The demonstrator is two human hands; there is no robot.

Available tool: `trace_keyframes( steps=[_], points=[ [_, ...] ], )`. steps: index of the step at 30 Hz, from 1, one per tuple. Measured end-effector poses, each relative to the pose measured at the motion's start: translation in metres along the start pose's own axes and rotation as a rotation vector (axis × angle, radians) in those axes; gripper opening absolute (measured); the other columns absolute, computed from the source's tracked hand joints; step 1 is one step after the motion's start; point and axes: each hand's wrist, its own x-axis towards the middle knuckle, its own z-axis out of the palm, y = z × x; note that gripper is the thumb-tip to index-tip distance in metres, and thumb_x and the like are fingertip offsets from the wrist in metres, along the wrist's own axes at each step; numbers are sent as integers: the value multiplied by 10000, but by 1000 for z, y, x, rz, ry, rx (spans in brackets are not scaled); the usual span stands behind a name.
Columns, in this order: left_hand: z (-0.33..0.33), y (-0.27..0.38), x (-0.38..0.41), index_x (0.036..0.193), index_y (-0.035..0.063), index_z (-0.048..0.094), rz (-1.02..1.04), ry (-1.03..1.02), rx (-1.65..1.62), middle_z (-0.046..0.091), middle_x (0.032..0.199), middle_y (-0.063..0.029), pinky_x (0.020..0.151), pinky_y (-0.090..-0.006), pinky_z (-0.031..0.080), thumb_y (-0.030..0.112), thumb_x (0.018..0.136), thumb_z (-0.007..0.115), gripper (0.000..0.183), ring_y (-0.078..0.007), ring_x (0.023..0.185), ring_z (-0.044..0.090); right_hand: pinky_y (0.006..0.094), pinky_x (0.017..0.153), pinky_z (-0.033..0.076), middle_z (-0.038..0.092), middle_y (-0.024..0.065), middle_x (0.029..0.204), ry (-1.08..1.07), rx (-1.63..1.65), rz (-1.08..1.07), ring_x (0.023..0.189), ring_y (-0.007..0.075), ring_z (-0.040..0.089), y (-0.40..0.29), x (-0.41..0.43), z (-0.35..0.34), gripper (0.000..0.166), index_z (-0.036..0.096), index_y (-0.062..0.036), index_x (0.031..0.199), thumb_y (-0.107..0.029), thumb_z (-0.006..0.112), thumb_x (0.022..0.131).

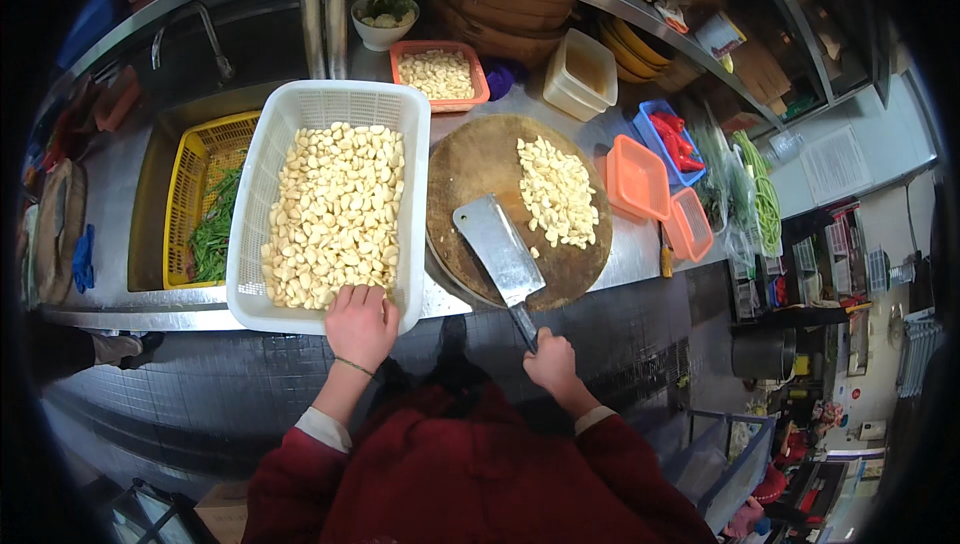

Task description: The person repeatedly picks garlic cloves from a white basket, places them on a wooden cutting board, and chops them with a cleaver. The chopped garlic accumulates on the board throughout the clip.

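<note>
My left hand (364, 326) reaches over the near rim of a white plastic basket (416, 169), its fingers at the nearest peeled garlic cloves (337, 206); the fingertips are hidden, so whether they hold any cannot be told. In my right hand (553, 358) is the dark handle of a cleaver (499, 248). Its wide blade lies flat over a round wooden chopping block (480, 146), pointing away to the left. Right of the blade, a heap of cut or crushed garlic (559, 191) covers part of the block.
A sink on the left holds a yellow basket (180, 206) of greens. Behind the block stand an orange basket of garlic (435, 75) and pale plastic tubs (581, 71). To the right are orange containers (637, 176), a blue basket of red peppers (675, 143) and a yellow-handled tool (666, 259).
</note>
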Motion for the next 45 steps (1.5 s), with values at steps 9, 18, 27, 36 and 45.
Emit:
trace_keyframes(
  steps=[9,18,27,36,45],
  points=[
    [2,2,1,777,80,619,17,42,-21,597,779,-87,696,-420,486,163,763,639,87,-287,809,582,550,745,537,665,282,795,-24,17,41,786,473,659,15,9,-5,278,557,20,908,-178,689,763],
    [5,2,1,772,78,612,6,32,-21,599,779,-90,687,-425,480,148,767,633,73,-289,797,580,546,775,534,664,287,832,-41,56,72,834,471,657,35,8,-9,278,568,28,904,-178,688,761],
    [5,2,1,765,82,610,11,47,-30,601,777,-85,684,-424,480,152,762,642,77,-292,794,583,540,786,537,657,295,815,-73,80,75,828,488,650,43,3,-20,287,578,35,892,-194,684,755],
    [5,4,1,815,82,663,-36,-36,10,637,794,-84,695,-415,495,141,771,644,76,-289,798,601,389,625,511,658,155,713,-63,756,-18,671,296,666,35,6,-54,150,565,2,871,-114,654,836],
    [8,9,4,832,93,670,-115,4,-36,656,802,-67,668,-390,498,141,797,663,61,-280,765,609,254,405,316,450,-11,621,-660,1370,252,465,72,389,40,35,-68,178,503,-68,855,-164,590,976]
  ],
)
